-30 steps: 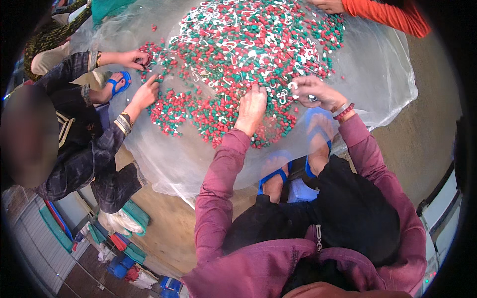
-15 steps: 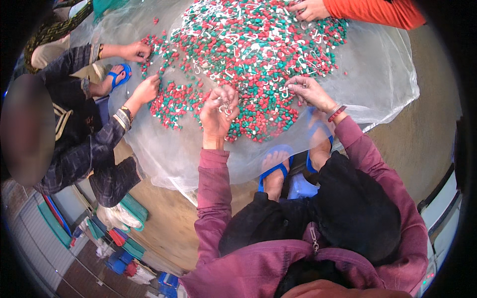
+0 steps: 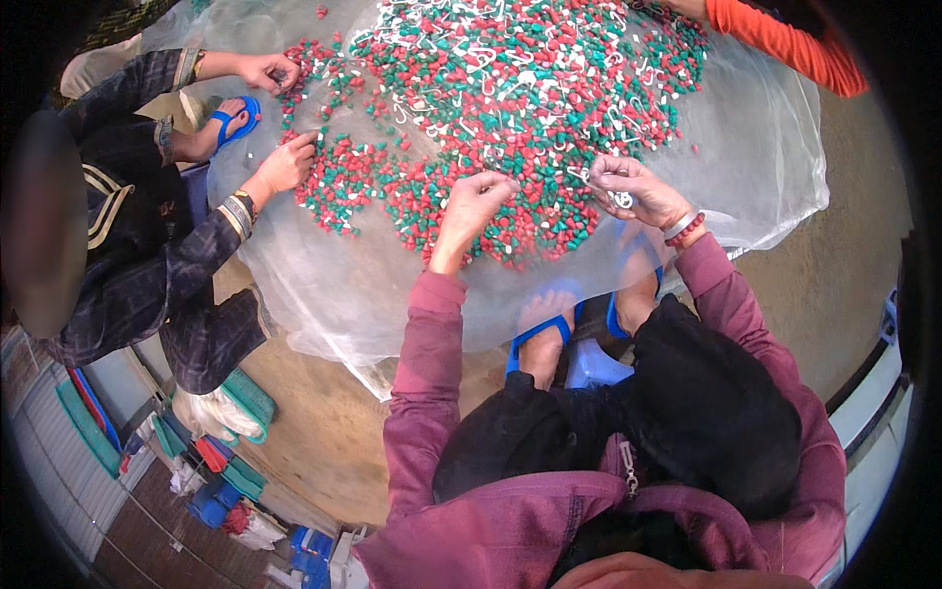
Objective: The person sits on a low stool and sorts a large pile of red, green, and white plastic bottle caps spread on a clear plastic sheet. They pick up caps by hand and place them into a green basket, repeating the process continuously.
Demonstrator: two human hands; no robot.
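Note:
A wide heap of small red, green and white plastic pieces lies on a translucent plastic sheet, with white hook-shaped pieces scattered among them. Over the near part of the heap, my left hand is turned palm down with its fingertips pinched together; whatever they hold is hidden. To its right, my right hand has its fingers curled around a few white hook-shaped pieces, which show under its fingers. Another white hook-shaped piece shows by its fingertips.
The translucent sheet spreads beyond the heap. At left, a co-worker's two hands touch a smaller cluster of pieces. An orange sleeve reaches in at the far right. My feet in blue sandals are at the sheet's near edge.
My left hand has turned from palm up, showing white hooks, to a palm-down pinch farther right. My right hand has shifted right and now shows white hooks beneath its fingers. The orange-sleeved arm has drawn back.

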